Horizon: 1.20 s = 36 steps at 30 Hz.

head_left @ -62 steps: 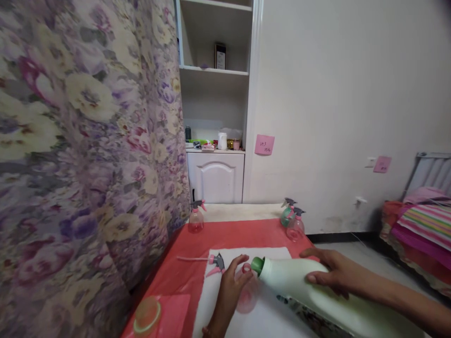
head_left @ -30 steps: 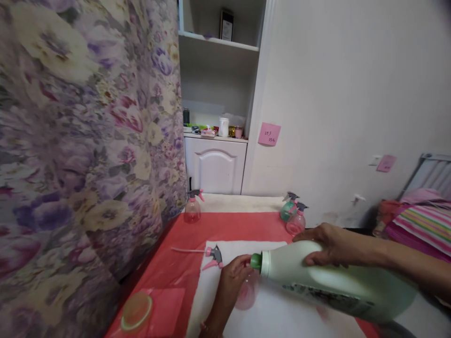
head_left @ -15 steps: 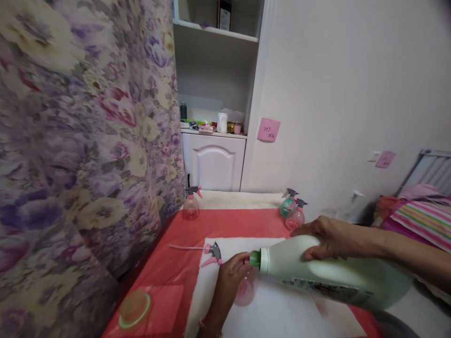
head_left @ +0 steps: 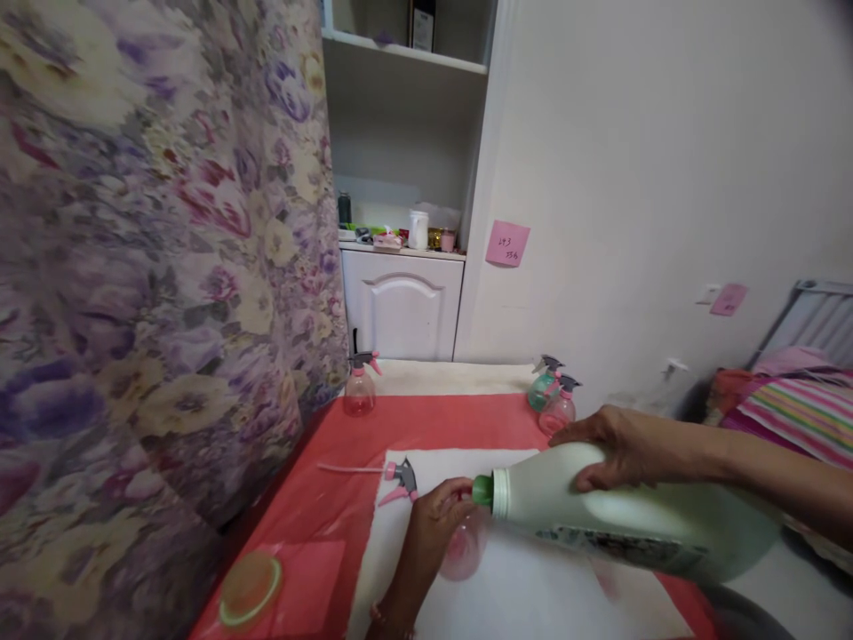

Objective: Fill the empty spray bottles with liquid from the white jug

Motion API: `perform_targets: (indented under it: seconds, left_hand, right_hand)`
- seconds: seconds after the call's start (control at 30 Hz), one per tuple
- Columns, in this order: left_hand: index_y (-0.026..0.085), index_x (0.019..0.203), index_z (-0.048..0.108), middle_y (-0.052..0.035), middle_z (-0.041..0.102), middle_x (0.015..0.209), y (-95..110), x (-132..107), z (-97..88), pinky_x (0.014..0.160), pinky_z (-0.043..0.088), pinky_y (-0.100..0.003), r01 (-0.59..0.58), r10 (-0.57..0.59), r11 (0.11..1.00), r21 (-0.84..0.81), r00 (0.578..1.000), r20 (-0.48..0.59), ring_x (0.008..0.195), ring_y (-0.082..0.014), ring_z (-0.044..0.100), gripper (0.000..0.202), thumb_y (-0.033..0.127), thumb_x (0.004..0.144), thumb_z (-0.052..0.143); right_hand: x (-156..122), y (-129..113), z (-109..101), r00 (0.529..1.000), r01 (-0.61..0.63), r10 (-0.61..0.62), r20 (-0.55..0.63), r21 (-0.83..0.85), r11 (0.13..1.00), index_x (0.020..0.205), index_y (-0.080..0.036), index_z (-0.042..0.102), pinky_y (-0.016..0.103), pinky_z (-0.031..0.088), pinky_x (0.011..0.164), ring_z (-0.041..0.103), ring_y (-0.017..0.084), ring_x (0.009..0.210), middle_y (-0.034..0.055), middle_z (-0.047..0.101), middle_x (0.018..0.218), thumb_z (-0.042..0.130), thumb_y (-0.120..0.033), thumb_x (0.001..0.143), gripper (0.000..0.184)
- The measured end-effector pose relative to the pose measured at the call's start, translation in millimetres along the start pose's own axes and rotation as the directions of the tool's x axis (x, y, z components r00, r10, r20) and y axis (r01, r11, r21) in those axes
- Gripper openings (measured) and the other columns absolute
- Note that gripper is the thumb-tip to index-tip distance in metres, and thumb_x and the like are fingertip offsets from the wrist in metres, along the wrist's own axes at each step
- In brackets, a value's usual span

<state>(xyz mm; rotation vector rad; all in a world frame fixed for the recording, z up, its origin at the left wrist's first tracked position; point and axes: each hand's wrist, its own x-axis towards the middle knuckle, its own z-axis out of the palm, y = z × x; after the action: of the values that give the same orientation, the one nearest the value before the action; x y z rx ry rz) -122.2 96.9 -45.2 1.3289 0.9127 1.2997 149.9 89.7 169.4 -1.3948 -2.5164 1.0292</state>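
Observation:
My right hand (head_left: 603,449) grips a large pale green jug (head_left: 640,511) from above, and the jug lies tilted on its side. Its green spout (head_left: 482,491) points left, at the neck of a small clear pink spray bottle (head_left: 465,547). The fingers of my left hand (head_left: 436,524) are closed round that bottle's neck; the bottle stands upright on a white sheet. Whether liquid flows from the spout, I cannot see. Left of this hand lies a grey and pink spray trigger head (head_left: 402,480) with its thin tube stretching left.
On the red table cover (head_left: 426,422), a pink spray bottle (head_left: 360,394) stands at the back left. A green spray bottle (head_left: 543,389) and another pink one (head_left: 558,411) are at the back right. A round lid with a green rim (head_left: 251,588) lies front left. A floral curtain (head_left: 166,267) borders the left.
Both hands, the jug and the pink bottle hold nearly the same positions. Only a slight shift of the camera view shows.

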Motion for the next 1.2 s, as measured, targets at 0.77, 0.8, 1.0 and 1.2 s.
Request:
perform_targets:
  seconds: [0.77,0.8,1.0,1.2]
  left_hand:
    - [0.018,0.091,0.074,-0.0072,0.077,0.095,7,-1,1.1,0.084,0.052,-0.031,-0.002,0.001,0.998,0.060,1.000,0.007,0.094,-0.0246,0.069,0.023,0.031,0.072,0.071]
    - [0.018,0.091,0.075,-0.0074,0.077,0.095,7,-1,1.0,0.085,0.052,-0.031,-0.001,0.000,0.998,0.058,1.000,0.009,0.094,-0.0246,0.068,0.023,0.031,0.072,0.071]
    - [0.018,0.092,0.074,-0.0077,0.077,0.094,3,0,-0.2,0.083,0.052,-0.030,-0.002,0.001,0.999,0.045,1.000,0.019,0.093,-0.0239,0.069,0.023,0.031,0.073,0.071]
    - [0.018,0.091,0.074,-0.0073,0.077,0.093,3,0,-0.8,0.083,0.052,-0.030,-0.018,0.018,0.997,0.070,1.000,0.006,0.092,-0.0233,0.069,0.022,0.029,0.073,0.070]
  right_hand:
    - [-1,-18,-7,0.994,0.089,-0.072,0.083,-0.221,0.971,0.111,-0.019,0.070,0.020,0.046,0.057,0.061,0.013,0.067,0.0007,0.071,0.081,0.066,-0.043,0.083,0.037]
    - [-1,-17,-7,0.994,0.091,-0.074,0.082,-0.222,0.971,0.110,-0.018,0.070,0.020,0.046,0.057,0.061,0.013,0.067,0.0010,0.071,0.081,0.066,-0.042,0.083,0.037]
    - [-1,-16,-7,0.995,0.090,-0.074,0.073,-0.238,0.967,0.108,-0.020,0.070,0.020,0.046,0.057,0.060,0.013,0.067,0.0006,0.071,0.081,0.067,-0.040,0.083,0.033]
    - [-1,-20,-7,0.996,0.074,-0.057,0.073,-0.252,0.965,0.110,-0.022,0.069,0.019,0.046,0.058,0.061,0.012,0.067,-0.0005,0.072,0.083,0.068,-0.037,0.083,0.031]
